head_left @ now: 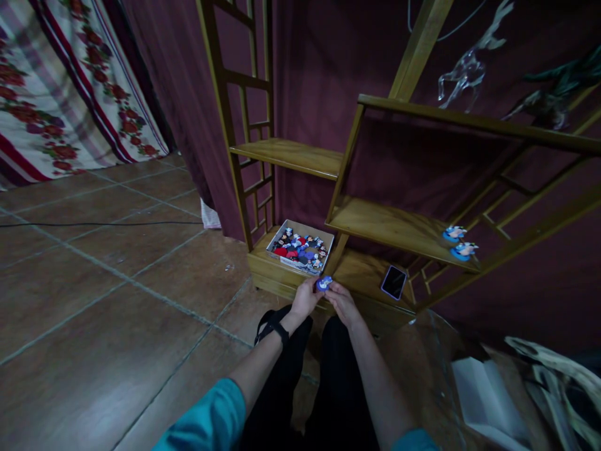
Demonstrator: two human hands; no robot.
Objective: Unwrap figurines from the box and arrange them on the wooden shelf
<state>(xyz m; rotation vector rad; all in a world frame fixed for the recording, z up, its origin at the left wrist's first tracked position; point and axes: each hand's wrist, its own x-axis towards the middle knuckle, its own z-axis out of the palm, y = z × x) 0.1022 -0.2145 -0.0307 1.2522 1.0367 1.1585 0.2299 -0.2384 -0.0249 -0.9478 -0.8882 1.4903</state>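
Between my two hands is a small figurine (323,284) with a purple base and a whitish top. My left hand (306,297) grips it from the left, fingers closed around its edge. From the right, my right hand (342,300) closes its fingertips on the same figurine. Just beyond them, an open cardboard box (295,265) full of small colourful figurines rests on the low left part of the wooden shelf unit. Two figurines with blue bases, one figurine (454,233) behind another figurine (463,251), stand at the right end of the middle shelf (389,228).
A phone (394,282) lies on the bottom shelf to the right. Higher up are a clear deer ornament (467,72) and a left shelf board (291,156). A white box (488,401) sits on the floor at right. A black cable (103,224) crosses the tiles at left.
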